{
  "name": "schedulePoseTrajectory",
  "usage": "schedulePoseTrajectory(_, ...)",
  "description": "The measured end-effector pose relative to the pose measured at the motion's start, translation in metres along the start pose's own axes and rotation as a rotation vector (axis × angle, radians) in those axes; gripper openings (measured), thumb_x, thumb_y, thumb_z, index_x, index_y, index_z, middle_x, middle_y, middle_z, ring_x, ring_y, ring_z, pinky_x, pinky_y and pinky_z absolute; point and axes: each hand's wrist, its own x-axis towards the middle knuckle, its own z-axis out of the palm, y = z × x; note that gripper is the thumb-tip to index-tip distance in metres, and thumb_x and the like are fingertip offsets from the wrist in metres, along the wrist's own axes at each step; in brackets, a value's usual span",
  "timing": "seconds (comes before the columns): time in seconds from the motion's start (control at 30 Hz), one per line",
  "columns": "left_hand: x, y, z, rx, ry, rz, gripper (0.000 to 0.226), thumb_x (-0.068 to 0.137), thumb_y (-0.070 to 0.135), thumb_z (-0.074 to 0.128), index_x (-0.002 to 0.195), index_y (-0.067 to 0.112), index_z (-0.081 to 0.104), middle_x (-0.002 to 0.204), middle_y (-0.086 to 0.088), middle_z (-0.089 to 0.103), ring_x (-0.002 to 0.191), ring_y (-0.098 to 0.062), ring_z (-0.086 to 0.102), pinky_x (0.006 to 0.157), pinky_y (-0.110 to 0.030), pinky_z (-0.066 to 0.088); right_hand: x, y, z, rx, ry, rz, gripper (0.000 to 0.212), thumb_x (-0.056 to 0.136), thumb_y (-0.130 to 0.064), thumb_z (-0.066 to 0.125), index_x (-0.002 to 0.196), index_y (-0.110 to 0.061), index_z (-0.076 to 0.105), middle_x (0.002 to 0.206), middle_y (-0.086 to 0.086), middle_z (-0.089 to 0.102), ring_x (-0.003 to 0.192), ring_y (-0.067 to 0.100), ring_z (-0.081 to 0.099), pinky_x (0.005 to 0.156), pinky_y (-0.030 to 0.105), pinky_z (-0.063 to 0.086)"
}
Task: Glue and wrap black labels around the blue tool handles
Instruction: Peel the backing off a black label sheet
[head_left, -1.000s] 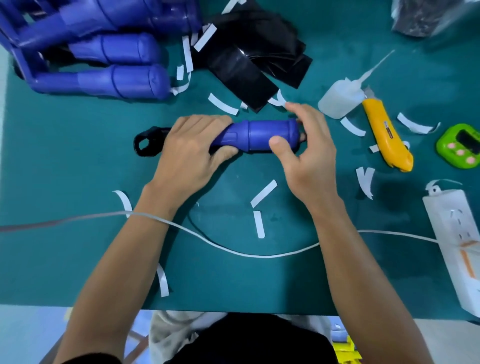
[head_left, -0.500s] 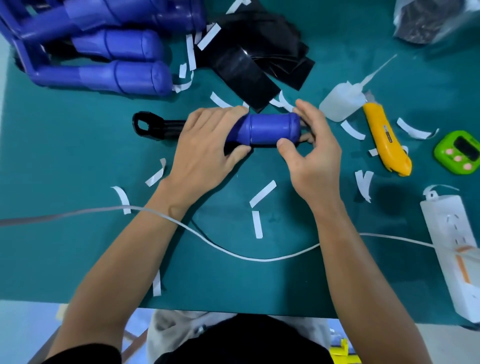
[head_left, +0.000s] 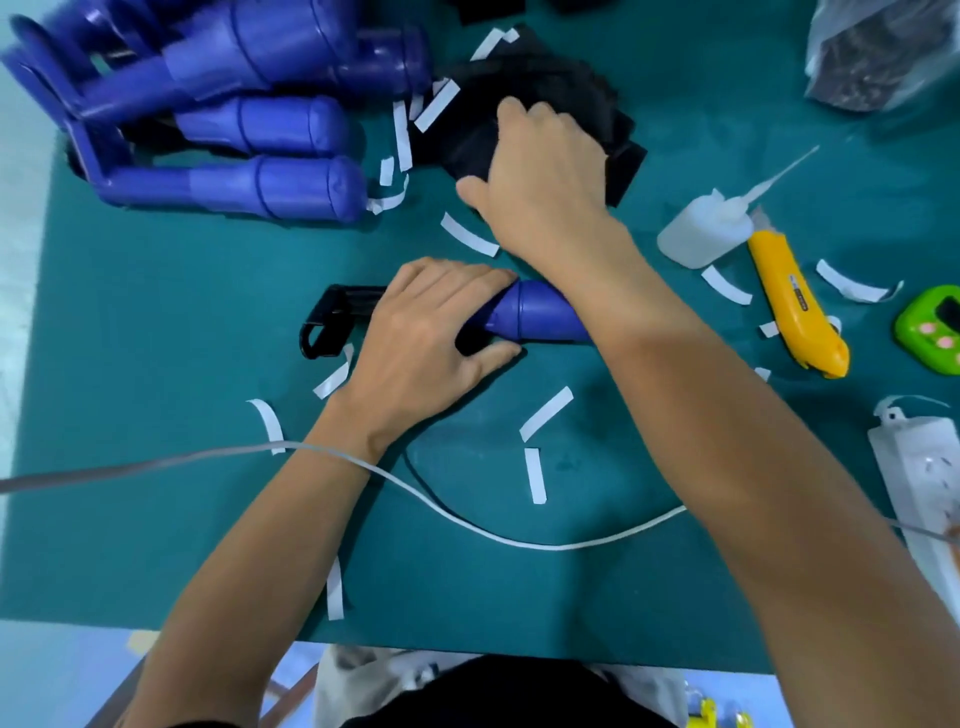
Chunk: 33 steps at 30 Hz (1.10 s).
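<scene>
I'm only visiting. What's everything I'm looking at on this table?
tool: one, blue handle with black head, mid-mat
other tools: several, blue, piled far left
labels: a pile, black, far centre
glue bottle: one, whitish, right of the labels
knife: one, yellow, beside the bottle
strips: many, white, scattered over the mat
timer: one, green, right edge
power strip: one, white, near right
cable: one, white, across the near mat
bag: one, clear with dark contents, far right corner
mat: one, teal, under everything
left hand: one, bare, gripping the tool
right hand: one, bare, on the labels, fingertips hidden
</scene>
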Motion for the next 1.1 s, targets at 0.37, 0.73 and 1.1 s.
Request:
schedulePoseTrajectory(0.37, 0.005, 0.0, 0.003, 0.092, 0.046, -0.035, 0.05, 0.098, 0.044, 0.074, 0.132, 0.007, 0.068, 0.129, -0.006, 0.07, 0.116, -0.03, 0.062, 0.106, -0.044, 0.042, -0.005, 0.016, -0.02, 0.448, 0.1, 0.117, 0.015, 0.09, -0.022, 0.061, 0.091, -0.007, 0.062, 0.079, 0.002, 0.064, 0.083, 0.03, 0.058, 0.076, 0.033, 0.05)
schedulePoseTrajectory(0.73, 0.005, 0.007, 0.002, 0.016, 0.11, -0.021, 0.048, 0.092, 0.038, 0.076, 0.131, 0.01, 0.07, 0.13, -0.001, 0.07, 0.118, -0.026, 0.063, 0.109, -0.041, 0.04, -0.159, 0.079, -0.004, 1.497, -0.057, 0.162, 0.042, 0.084, 0.001, 0.054, 0.109, -0.027, 0.072, 0.082, 0.012, 0.072, 0.066, 0.028, 0.063, 0.064, 0.038, 0.053)
schedulePoseTrajectory(1.1, -0.009, 0.038, 0.002, -0.58, 0.14, -0.281, 0.053, 0.086, 0.007, 0.081, 0.135, 0.02, 0.066, 0.093, 0.018, 0.076, 0.077, -0.015, 0.067, 0.078, -0.023, 0.053, -0.183, 0.076, 0.04, 1.453, -0.196, 0.211, 0.02, 0.089, -0.013, 0.062, 0.104, -0.005, 0.072, 0.086, 0.017, 0.072, 0.077, 0.026, 0.062, 0.073, 0.047, 0.053)
